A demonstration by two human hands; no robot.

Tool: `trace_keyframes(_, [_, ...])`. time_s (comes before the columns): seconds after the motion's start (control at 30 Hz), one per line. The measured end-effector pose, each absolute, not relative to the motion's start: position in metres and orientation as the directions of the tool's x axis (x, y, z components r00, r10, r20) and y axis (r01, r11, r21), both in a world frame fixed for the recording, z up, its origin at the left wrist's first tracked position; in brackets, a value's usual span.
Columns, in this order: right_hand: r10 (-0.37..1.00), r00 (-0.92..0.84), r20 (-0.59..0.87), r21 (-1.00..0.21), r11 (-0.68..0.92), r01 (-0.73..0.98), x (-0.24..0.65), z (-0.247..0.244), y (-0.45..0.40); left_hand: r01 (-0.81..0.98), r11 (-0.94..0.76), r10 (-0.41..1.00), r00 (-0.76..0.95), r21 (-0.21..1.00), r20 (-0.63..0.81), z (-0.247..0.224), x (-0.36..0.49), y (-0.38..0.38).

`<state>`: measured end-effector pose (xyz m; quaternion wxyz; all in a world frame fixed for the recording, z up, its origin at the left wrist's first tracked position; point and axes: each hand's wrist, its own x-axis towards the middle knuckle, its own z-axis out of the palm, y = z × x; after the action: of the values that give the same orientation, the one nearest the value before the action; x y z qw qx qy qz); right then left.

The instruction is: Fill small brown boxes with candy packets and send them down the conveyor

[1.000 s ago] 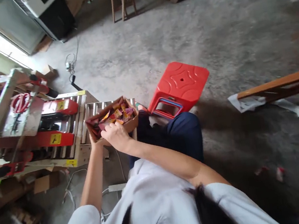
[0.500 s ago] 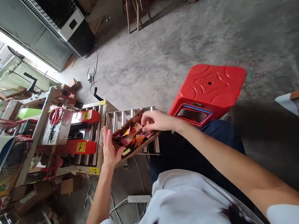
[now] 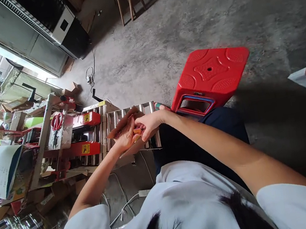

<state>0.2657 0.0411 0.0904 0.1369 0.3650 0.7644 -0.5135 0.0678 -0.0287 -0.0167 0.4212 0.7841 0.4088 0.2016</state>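
Observation:
A small cardboard box [image 3: 120, 123] with raised flaps lies on the metal rollers, holding colourful packets [image 3: 137, 131] that are mostly covered by my hands. My left hand [image 3: 126, 135] is inside the box mouth, open and laid flat over the packets, fingers stretched out. From the right, my right hand [image 3: 150, 124] reaches over the box. Its thumb and bent fingers are apart, with an orange packet showing in the gap. The fingertips touch or nearly touch the packets; I cannot tell which.
The roller conveyor [image 3: 152, 107] joins a taping machine with red guides [image 3: 89, 149] on my left. Red-handled scissors [image 3: 56, 122] lie on its plate. A red plastic stool [image 3: 212, 69] stands to the right. Cables [image 3: 125, 201] run across the floor below.
My left hand has moved from the box's left side in over the packets. My right hand has shifted lower, closer to the left hand. The view has tilted slightly.

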Motion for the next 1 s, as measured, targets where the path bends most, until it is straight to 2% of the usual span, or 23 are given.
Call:
trace_keyframes(0.1, [0.409,-0.669,-0.620,-0.640,0.229,0.733,0.262,0.085,0.043,0.382,-0.215,0.783,0.618,0.899,-0.076,-0.010,0.059,-0.019])
trace_keyframes(0.2, [0.532,-0.578,-0.619,-0.533,0.256,0.806,0.254,0.082,0.048,0.268,-0.171,0.729,0.682,0.948,-0.062,-0.005,0.051,-0.011])
trace_keyframes(0.27, [0.618,-0.522,-0.588,-0.476,0.258,0.841,0.246,0.082,0.048,0.312,-0.196,0.751,0.658,0.930,-0.062,-0.005,0.050,-0.013])
trace_keyframes(0.33, [0.684,-0.485,-0.545,-0.446,0.254,0.858,0.240,0.081,0.040,0.427,-0.259,0.819,0.572,0.866,-0.037,-0.009,0.053,-0.023])
trace_keyframes(0.4, [0.763,-0.439,-0.474,-0.414,0.247,0.876,0.236,0.079,0.026,0.545,-0.325,0.895,0.441,0.773,0.066,-0.012,0.058,-0.037])
trace_keyframes(0.5, [0.875,-0.430,-0.220,-0.326,0.350,0.878,0.238,0.070,0.003,0.732,-0.252,0.964,0.133,0.634,0.230,-0.012,0.066,-0.057])
trace_keyframes(0.57, [0.862,-0.497,-0.098,-0.265,0.459,0.848,0.242,0.060,-0.004,0.806,-0.093,0.959,-0.085,0.584,0.270,-0.011,0.070,-0.064])
trace_keyframes(0.63, [0.805,-0.581,-0.117,-0.257,0.540,0.801,0.245,0.052,-0.004,0.823,0.000,0.951,-0.175,0.568,0.254,-0.009,0.071,-0.067])
trace_keyframes(0.73, [0.732,-0.650,-0.204,-0.261,0.599,0.757,0.243,0.048,0.003,0.834,0.011,0.969,-0.146,0.551,0.201,-0.009,0.070,-0.065])
trace_keyframes(0.9, [0.730,-0.605,-0.319,-0.180,0.580,0.794,0.222,0.052,0.011,0.850,0.006,0.975,-0.121,0.526,0.184,-0.009,0.069,-0.064])
trace_keyframes(1.0, [0.769,-0.588,-0.250,-0.236,0.541,0.807,0.220,0.048,0.005,0.840,0.023,0.976,-0.137,0.542,0.171,-0.008,0.071,-0.065])
